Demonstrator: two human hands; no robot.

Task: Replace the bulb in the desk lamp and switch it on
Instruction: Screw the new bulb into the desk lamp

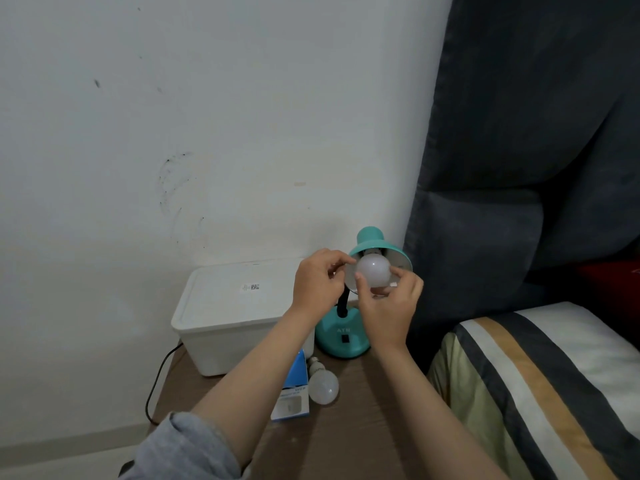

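Note:
A teal desk lamp stands on the brown table, its base (pixel 341 336) carrying a black switch and its shade (pixel 372 242) tilted toward me. A white bulb (pixel 373 271) sits in the mouth of the shade, unlit. My right hand (pixel 388 306) grips the bulb from below with thumb and fingers around it. My left hand (pixel 320 280) pinches the left rim of the shade with curled fingers. A second white bulb (pixel 322 384) lies on the table in front of the lamp, beside a blue and white bulb box (pixel 292 393).
A white lidded plastic box (pixel 228 313) stands left of the lamp against the wall. A black cord (pixel 156 386) hangs off the table's left edge. A dark upholstered headboard (pixel 519 168) and a striped pillow (pixel 540 386) lie close on the right.

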